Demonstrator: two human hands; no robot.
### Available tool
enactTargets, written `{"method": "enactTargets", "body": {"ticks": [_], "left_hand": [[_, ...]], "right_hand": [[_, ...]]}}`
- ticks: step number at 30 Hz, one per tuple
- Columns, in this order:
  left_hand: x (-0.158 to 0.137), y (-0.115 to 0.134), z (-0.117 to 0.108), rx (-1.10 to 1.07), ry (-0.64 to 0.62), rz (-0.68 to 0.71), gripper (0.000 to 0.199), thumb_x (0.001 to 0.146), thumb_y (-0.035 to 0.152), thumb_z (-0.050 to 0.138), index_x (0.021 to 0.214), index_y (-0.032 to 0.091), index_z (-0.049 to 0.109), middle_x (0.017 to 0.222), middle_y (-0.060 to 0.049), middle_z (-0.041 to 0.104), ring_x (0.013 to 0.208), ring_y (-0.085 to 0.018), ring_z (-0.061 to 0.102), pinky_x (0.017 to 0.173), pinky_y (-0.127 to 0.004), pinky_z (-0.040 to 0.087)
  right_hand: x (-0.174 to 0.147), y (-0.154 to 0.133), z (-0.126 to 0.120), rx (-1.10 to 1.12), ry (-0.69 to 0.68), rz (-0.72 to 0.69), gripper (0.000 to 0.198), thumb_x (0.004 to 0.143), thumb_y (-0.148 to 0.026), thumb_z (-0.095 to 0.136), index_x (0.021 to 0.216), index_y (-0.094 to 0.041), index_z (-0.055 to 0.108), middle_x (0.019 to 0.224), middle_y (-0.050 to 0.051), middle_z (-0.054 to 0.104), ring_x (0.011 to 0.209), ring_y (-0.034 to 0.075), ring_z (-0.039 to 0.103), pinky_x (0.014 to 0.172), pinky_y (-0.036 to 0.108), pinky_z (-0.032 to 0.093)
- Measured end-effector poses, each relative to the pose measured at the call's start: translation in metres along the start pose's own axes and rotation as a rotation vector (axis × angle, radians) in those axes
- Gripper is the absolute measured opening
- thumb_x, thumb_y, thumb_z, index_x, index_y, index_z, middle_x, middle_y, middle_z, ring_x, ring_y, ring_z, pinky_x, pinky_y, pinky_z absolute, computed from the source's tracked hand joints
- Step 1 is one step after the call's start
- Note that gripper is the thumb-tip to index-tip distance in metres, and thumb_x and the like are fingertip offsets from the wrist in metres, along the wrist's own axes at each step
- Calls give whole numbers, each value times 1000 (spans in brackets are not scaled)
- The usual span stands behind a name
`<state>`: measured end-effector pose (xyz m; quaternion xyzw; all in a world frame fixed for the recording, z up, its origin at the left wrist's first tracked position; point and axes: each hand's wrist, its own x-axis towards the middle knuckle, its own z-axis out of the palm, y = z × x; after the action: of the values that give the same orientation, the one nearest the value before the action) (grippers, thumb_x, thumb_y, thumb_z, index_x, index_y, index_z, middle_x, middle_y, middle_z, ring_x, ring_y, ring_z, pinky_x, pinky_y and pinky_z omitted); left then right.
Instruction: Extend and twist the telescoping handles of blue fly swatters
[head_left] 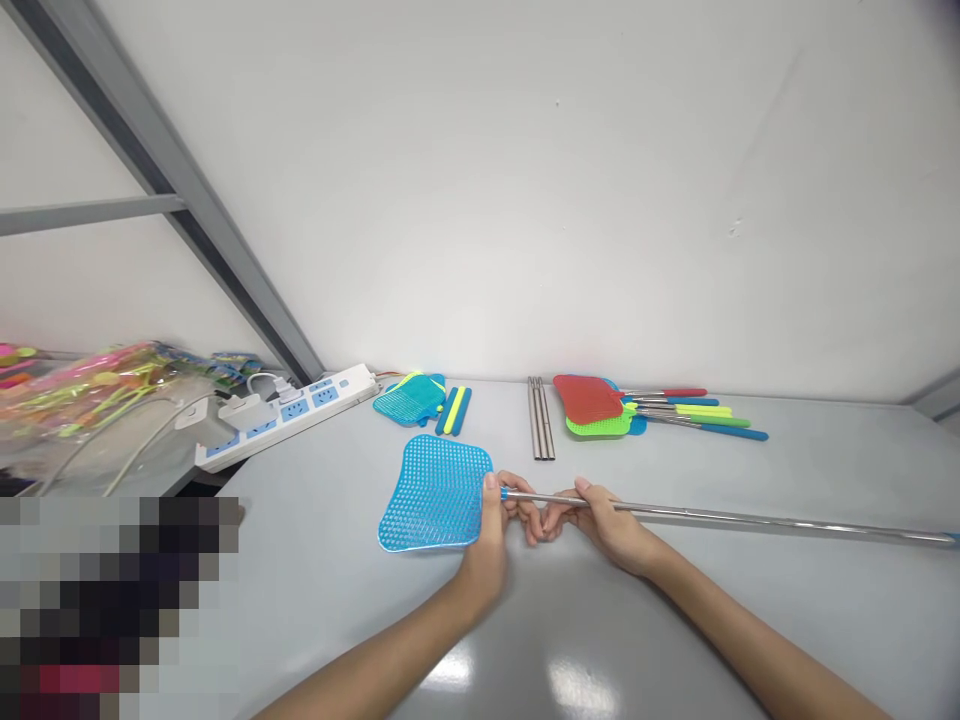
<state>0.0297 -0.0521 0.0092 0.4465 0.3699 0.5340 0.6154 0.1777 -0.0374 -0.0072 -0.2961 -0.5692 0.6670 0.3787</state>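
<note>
A blue fly swatter with a perforated head is held level above the grey table. My left hand grips it where the head meets the metal rod, thumb laid along the edge of the head. Closed around the rod a little to the right is my right hand; the fingertips of both hands nearly meet beneath it. The long telescopic rod runs out to the right, and only a bit of its blue handle shows at the frame edge.
Behind lie loose swatter heads, blue and yellow grips, metal tubes, and a pile of swatters with a red head on top. A power strip and plastic-bagged items are at left. A white wall backs the table.
</note>
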Motion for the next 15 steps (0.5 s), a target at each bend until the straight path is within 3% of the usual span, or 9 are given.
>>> {"method": "enactTargets", "body": {"ticks": [7, 15], "left_hand": [[-1, -2, 1, 33, -19, -26, 48, 83, 47, 16, 66, 16, 48, 44, 0, 50, 45, -12, 48, 55, -26, 38], [8, -4, -4, -8, 53, -59, 43, 81, 48, 25, 69, 15, 49, 43, 1, 50, 45, -11, 48, 49, -23, 36]], "right_hand": [[0, 0, 1, -124, 4, 4, 58, 85, -41, 17, 68, -14, 64, 67, 7, 61, 74, 17, 54, 74, 32, 39], [0, -6, 3, -47, 30, 97, 61, 83, -48, 18, 74, -10, 65, 62, 9, 63, 64, 18, 56, 67, 33, 41]]}}
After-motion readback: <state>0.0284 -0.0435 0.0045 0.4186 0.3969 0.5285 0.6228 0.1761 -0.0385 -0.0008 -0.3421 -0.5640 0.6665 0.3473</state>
